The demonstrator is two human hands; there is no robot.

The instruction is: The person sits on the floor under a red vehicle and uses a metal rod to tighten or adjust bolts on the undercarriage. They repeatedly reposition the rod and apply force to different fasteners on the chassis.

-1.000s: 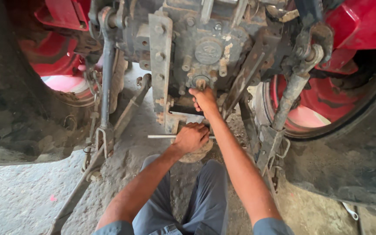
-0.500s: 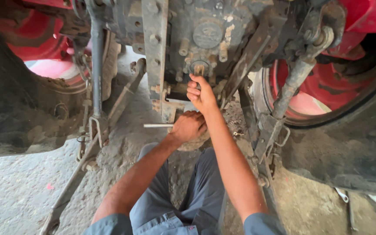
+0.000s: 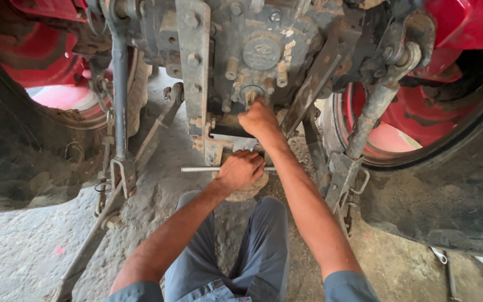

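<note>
1. Two hands are at work under the rear of the red tractor (image 3: 465, 22): our left hand (image 3: 240, 170) is closed around a thin metal bar (image 3: 197, 169) that lies level, and our right hand (image 3: 258, 118) is curled shut on a small fitting (image 3: 251, 95) low on the grey rear housing (image 3: 252, 50).
2. Compared with a second ago, our right hand sits a little higher and tighter on the fitting, while the left keeps the same grip on the bar; the bar's free end still points to the left.
3. Our view has drifted closer and to the right, so the housing now fills more of the top edge.
4. We judge that the work at the fitting is still going on, with no part freed yet.
5. Beside our arms hang the lift rods (image 3: 119, 84), with a muddy tyre (image 3: 448, 196) on the right and grey trousers (image 3: 252, 251) below.
</note>
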